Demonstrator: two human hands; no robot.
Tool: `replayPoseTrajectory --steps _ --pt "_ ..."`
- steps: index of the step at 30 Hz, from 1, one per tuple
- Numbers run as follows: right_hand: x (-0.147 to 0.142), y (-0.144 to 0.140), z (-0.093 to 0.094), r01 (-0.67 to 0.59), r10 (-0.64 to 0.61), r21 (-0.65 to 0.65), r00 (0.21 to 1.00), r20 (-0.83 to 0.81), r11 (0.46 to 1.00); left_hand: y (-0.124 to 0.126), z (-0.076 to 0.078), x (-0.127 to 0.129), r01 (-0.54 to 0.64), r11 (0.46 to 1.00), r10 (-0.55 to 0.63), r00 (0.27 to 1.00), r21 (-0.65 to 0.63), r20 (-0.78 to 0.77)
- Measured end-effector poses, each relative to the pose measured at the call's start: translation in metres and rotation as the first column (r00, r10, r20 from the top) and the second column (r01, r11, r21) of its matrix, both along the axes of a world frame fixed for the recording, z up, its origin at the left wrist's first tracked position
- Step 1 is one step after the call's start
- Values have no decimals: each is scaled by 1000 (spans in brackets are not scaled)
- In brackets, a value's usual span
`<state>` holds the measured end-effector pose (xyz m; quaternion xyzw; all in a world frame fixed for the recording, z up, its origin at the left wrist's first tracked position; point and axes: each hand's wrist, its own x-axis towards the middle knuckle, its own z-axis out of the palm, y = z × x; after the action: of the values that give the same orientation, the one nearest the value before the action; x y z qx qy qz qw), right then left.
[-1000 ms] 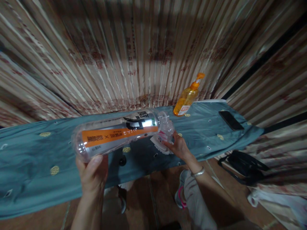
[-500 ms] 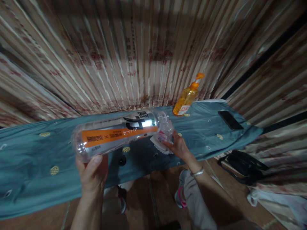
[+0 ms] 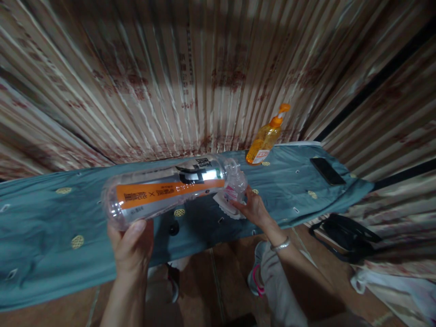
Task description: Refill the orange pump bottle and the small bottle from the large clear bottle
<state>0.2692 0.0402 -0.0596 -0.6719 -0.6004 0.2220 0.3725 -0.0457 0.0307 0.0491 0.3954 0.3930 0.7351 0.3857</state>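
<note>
My left hand (image 3: 131, 247) grips the base of a large clear plastic bottle (image 3: 163, 190) with an orange and black label, held on its side above a teal-covered table (image 3: 44, 236). Its mouth points right, against the top of a small clear bottle (image 3: 235, 187) with a pink label. My right hand (image 3: 254, 209) holds that small bottle upright over a white lace-edged mat (image 3: 223, 204). A metal bracelet sits on my right wrist.
An orange pump bottle (image 3: 267, 138) stands at the table's back edge against the striped curtain. A black phone (image 3: 327, 170) lies at the right end. A small black cap (image 3: 174, 228) lies on the cloth. A black bag (image 3: 347, 236) sits on the floor, right.
</note>
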Motion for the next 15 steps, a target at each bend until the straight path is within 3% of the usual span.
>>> replayPoseTrajectory --steps 15 --pt "2 1 -5 -14 15 27 1000 -22 1000 1 -5 0 -57 998 56 998 -11 -18"
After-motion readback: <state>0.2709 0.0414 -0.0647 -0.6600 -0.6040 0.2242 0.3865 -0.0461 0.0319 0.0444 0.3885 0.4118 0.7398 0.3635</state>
